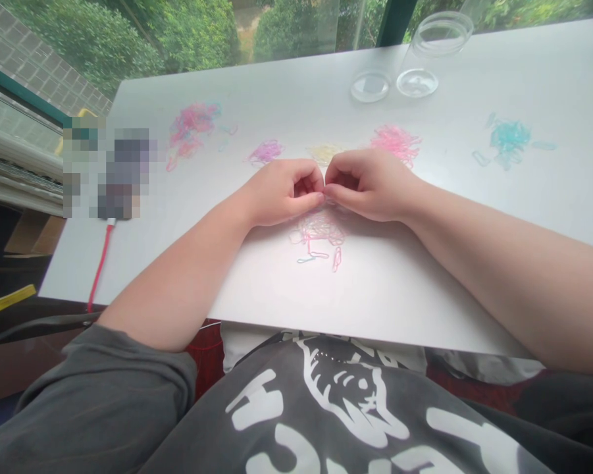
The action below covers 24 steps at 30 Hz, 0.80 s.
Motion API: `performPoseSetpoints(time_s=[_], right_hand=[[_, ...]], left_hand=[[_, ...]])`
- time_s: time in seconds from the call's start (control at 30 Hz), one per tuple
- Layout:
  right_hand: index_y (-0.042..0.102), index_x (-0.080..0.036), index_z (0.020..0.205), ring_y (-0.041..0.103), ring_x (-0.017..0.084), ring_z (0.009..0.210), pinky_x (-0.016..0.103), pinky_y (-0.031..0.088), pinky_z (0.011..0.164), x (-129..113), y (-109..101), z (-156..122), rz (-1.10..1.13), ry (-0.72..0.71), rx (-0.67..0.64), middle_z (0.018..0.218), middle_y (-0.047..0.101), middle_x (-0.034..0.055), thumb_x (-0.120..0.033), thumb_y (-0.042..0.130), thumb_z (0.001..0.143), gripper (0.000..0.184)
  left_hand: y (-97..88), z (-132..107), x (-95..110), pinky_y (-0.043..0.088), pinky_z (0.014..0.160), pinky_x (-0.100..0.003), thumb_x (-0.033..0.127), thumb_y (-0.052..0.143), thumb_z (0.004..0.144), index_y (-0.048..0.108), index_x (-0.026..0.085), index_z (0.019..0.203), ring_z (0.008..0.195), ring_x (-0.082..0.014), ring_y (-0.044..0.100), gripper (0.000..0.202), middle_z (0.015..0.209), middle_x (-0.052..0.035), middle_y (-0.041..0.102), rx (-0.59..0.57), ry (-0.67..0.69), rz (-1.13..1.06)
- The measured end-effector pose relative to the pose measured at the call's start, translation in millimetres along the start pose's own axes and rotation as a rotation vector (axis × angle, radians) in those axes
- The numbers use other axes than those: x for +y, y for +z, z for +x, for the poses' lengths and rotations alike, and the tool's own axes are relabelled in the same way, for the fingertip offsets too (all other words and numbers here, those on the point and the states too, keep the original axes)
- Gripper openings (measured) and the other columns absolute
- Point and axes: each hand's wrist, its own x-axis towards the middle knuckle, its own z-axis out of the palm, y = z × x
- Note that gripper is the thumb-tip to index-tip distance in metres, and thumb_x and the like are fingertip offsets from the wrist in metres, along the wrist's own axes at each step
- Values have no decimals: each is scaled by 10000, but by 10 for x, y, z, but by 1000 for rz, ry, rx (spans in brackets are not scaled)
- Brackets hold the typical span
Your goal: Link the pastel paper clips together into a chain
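Note:
My left hand (282, 193) and my right hand (368, 184) meet at the middle of the white table (424, 276), fingers curled and fingertips pinched together. What they pinch is too small to name. Just below them lies a mixed pile of thin coloured paper clips (318, 232), with a few loose clips (320, 257) nearer me. Sorted heaps lie beyond the hands: a pink and red heap (190, 128), a purple heap (265, 152), a yellow heap (326, 153), a pink heap (396, 142) and a turquoise heap (509, 140).
A clear plastic jar (432, 52) stands at the table's far edge with a clear lid (370, 86) beside it. A blurred-out object (109, 172) with a red cable (100, 263) lies at the left edge. Windows and greenery are behind the table.

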Motion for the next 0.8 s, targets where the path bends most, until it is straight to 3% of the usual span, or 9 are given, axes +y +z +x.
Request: performPoseSetpoints(time_s=[0.8], right_hand=[[559,-175,804,485,112,698,297,364,687,16,7,7,-40,-14,-5,803,649,35,-353,546,850,184]], left_hand=[[4,-3,7,420,672,-240,310,628,786,654,163,808,666,-89,530,151,708,11,630,3,-4,1]])
